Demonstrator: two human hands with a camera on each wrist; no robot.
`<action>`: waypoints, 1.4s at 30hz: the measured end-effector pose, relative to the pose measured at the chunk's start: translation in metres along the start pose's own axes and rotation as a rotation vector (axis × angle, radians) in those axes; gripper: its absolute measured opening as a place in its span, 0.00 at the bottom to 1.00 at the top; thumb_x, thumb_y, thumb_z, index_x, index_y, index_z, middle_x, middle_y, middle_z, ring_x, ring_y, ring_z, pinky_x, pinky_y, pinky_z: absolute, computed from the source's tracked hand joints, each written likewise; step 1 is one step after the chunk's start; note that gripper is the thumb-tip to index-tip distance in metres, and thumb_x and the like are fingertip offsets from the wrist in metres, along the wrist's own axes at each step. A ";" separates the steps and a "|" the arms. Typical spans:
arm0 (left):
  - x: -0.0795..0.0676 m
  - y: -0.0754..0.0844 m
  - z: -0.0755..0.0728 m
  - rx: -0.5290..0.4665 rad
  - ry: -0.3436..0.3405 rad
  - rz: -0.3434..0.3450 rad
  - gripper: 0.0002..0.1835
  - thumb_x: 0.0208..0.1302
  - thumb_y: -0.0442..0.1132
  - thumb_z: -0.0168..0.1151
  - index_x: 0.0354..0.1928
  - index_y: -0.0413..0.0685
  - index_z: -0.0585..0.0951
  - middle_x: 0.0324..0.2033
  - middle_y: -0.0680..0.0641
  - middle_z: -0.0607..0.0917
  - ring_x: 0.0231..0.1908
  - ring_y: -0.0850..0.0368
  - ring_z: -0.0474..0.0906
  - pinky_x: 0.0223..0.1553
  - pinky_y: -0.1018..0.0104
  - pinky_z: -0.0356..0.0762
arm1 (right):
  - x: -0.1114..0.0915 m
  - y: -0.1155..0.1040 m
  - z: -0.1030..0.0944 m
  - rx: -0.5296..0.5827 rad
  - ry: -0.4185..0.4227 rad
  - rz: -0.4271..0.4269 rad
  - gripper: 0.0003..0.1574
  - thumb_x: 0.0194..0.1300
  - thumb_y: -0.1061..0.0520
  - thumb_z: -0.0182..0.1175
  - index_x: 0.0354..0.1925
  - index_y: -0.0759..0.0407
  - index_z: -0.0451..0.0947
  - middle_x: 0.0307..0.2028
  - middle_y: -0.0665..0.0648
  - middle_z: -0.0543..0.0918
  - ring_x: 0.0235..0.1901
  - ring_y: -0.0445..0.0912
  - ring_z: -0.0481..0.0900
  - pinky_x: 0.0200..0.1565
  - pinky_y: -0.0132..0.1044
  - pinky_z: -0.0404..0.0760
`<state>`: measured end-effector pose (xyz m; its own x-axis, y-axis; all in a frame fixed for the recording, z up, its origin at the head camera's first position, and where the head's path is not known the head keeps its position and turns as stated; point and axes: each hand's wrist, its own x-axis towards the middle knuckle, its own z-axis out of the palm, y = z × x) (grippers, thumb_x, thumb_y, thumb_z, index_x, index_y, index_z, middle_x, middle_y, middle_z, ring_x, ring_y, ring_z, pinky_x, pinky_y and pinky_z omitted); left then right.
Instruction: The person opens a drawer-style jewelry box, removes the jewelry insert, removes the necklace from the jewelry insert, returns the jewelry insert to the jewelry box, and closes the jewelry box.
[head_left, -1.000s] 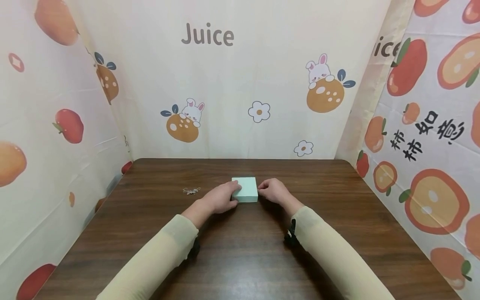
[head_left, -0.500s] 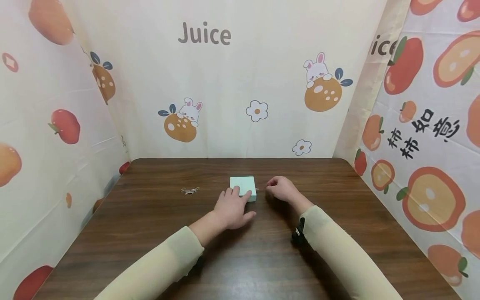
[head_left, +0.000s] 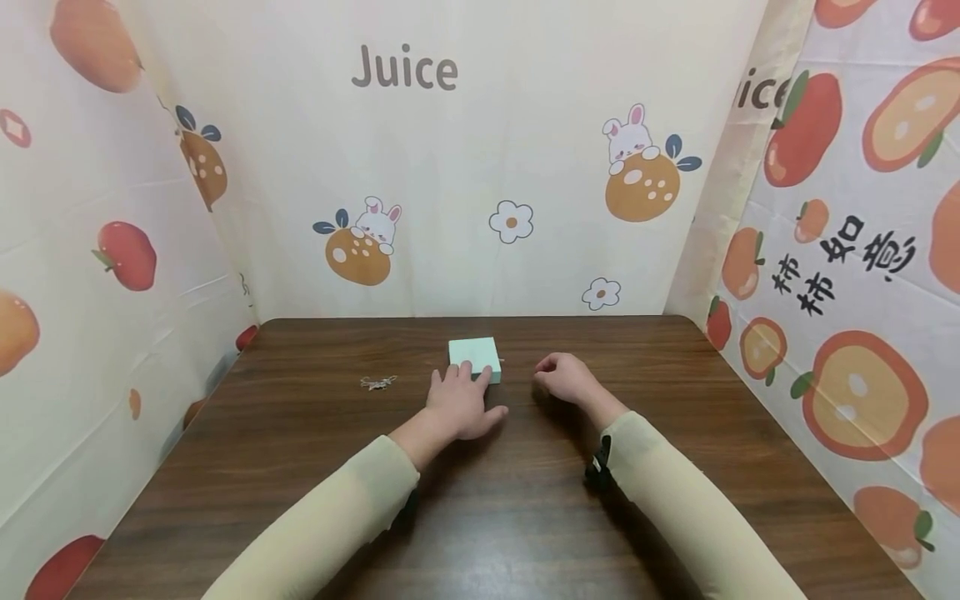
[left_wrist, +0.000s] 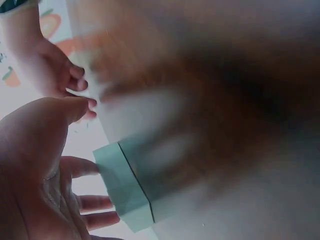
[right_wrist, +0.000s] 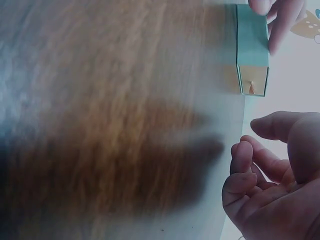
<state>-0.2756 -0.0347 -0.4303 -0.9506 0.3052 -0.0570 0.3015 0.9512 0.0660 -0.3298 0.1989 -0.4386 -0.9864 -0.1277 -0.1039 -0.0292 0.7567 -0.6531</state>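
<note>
A small mint-green box [head_left: 473, 353] lies on the table, a little left of the middle in the head view. In the right wrist view its end shows a cream drawer front [right_wrist: 253, 80] with a small pull tab [right_wrist: 252, 88]. My left hand [head_left: 460, 406] reaches to the box with extended fingers, and their tips touch its near part and top. My right hand [head_left: 567, 378] hovers to the right of the box, apart from it. Its fingers are loosely curled and hold nothing; thumb and forefinger stand apart in the right wrist view.
A small silvery chain-like piece [head_left: 378, 382] lies on the brown wooden table [head_left: 480, 517], left of the box. Fruit-printed curtains [head_left: 450, 167] hang behind the table and along both sides.
My left hand has moved from gripping the box's left side to its near side. The box has slid away from me and slightly left. My right hand has drawn off to the right.
</note>
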 end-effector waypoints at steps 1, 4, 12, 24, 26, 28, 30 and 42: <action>0.003 -0.001 -0.001 -0.007 -0.002 -0.009 0.46 0.77 0.74 0.54 0.87 0.58 0.63 0.80 0.35 0.69 0.80 0.36 0.64 0.82 0.30 0.60 | 0.000 0.000 0.000 0.001 0.000 0.000 0.17 0.80 0.53 0.62 0.57 0.63 0.85 0.39 0.59 0.87 0.36 0.49 0.83 0.45 0.43 0.84; 0.012 -0.007 -0.003 -0.021 -0.006 -0.036 0.47 0.77 0.74 0.53 0.87 0.57 0.62 0.81 0.35 0.67 0.82 0.35 0.61 0.83 0.30 0.56 | -0.001 -0.001 0.000 0.001 0.001 -0.003 0.17 0.80 0.53 0.62 0.56 0.63 0.85 0.37 0.59 0.86 0.36 0.49 0.83 0.46 0.44 0.84; 0.035 -0.025 -0.007 -0.052 -0.012 -0.084 0.46 0.80 0.72 0.49 0.89 0.55 0.59 0.86 0.33 0.59 0.87 0.34 0.52 0.87 0.32 0.46 | -0.001 0.001 0.003 -0.011 0.006 -0.023 0.16 0.79 0.53 0.63 0.55 0.62 0.86 0.35 0.56 0.87 0.36 0.49 0.83 0.45 0.43 0.83; 0.055 -0.040 -0.011 -0.149 -0.046 -0.133 0.48 0.80 0.70 0.49 0.90 0.55 0.52 0.89 0.34 0.49 0.89 0.34 0.42 0.88 0.34 0.40 | -0.002 0.002 -0.001 0.000 0.007 -0.021 0.15 0.79 0.54 0.62 0.54 0.62 0.86 0.35 0.56 0.87 0.36 0.49 0.83 0.44 0.42 0.84; 0.058 -0.040 -0.012 -0.161 -0.047 -0.140 0.48 0.80 0.70 0.50 0.90 0.54 0.52 0.89 0.34 0.48 0.89 0.34 0.42 0.88 0.33 0.39 | -0.003 0.002 -0.001 -0.005 0.003 -0.023 0.15 0.79 0.53 0.62 0.54 0.62 0.86 0.36 0.57 0.87 0.36 0.49 0.83 0.44 0.42 0.84; 0.061 -0.042 -0.011 -0.166 -0.048 -0.146 0.48 0.80 0.70 0.50 0.90 0.55 0.52 0.89 0.34 0.48 0.89 0.34 0.42 0.88 0.33 0.39 | -0.003 0.002 -0.001 -0.010 0.002 -0.026 0.16 0.78 0.53 0.63 0.54 0.62 0.86 0.37 0.57 0.87 0.37 0.49 0.83 0.44 0.43 0.84; 0.064 -0.044 -0.011 -0.163 -0.050 -0.151 0.48 0.80 0.70 0.51 0.90 0.55 0.51 0.89 0.34 0.47 0.89 0.34 0.41 0.88 0.34 0.39 | -0.004 0.002 0.000 -0.008 -0.001 -0.023 0.16 0.78 0.53 0.63 0.54 0.61 0.86 0.37 0.57 0.87 0.37 0.49 0.83 0.45 0.43 0.84; 0.063 -0.050 -0.013 -0.128 -0.066 -0.138 0.55 0.76 0.72 0.55 0.91 0.54 0.46 0.89 0.34 0.45 0.89 0.34 0.40 0.87 0.31 0.33 | -0.008 0.000 -0.002 -0.008 0.013 -0.019 0.15 0.78 0.54 0.62 0.55 0.61 0.86 0.42 0.59 0.87 0.40 0.51 0.83 0.49 0.46 0.84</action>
